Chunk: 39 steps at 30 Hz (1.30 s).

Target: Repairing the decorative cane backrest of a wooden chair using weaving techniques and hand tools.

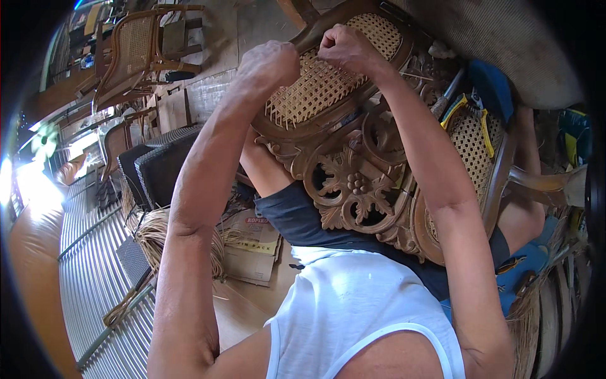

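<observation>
Across my lap lies a carved wooden chair frame [353,183] with woven cane panels. My left hand [271,63] is a fist at the left side of the far oval cane panel [309,95]. Over the same panel, a little to the right, my right hand [350,50] is closed with fingers curled in a pinch. Whatever either hand holds is too small or hidden to make out. Loose cane ends stick up along the panel's near left edge. A yellow-handled tool [488,134] rests over the second cane panel [470,155] at the right.
A bundle of cane strands [151,230] and flattened cardboard [252,249] lie at my left. Beyond them are a black woven box [167,161] and a cane-backed chair [132,47]. Corrugated sheeting [95,265] covers the left side. A blue object [491,88] sits at the right.
</observation>
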{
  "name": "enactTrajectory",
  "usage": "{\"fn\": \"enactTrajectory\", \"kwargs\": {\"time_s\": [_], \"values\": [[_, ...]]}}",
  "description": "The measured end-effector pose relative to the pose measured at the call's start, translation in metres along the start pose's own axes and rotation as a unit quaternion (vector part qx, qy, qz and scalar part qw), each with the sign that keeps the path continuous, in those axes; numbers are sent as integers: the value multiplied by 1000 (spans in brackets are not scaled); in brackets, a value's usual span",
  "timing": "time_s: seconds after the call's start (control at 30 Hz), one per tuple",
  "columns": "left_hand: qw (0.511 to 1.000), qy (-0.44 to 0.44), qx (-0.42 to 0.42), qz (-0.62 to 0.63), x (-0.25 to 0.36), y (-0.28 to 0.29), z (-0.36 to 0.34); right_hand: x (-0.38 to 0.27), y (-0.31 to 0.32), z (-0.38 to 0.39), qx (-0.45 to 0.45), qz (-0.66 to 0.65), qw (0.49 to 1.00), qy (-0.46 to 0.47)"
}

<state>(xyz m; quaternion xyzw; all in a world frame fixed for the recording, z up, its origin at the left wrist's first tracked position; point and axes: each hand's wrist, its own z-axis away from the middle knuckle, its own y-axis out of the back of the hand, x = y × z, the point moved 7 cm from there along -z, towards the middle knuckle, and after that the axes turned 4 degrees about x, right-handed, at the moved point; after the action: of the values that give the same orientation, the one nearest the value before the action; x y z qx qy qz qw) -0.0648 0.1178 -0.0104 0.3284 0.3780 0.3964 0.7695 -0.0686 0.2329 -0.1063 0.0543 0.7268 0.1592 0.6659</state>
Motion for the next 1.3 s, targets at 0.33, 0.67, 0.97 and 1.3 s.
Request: {"fn": "enactTrajectory", "kwargs": {"time_s": [0.33,0.67,0.97,1.3], "values": [[981,72,46,173,-21,-34,0,-12,-23,1,-27,-9,999,35],[971,78,211,83,-110,34,63,0,-19,29,-31,-123,992,11],[889,184,247,339,-171,43,95,-67,-39,31,100,37,980,165],[900,140,194,365,-120,2,65,-44,-49,9,72,-143,987,34]]}}
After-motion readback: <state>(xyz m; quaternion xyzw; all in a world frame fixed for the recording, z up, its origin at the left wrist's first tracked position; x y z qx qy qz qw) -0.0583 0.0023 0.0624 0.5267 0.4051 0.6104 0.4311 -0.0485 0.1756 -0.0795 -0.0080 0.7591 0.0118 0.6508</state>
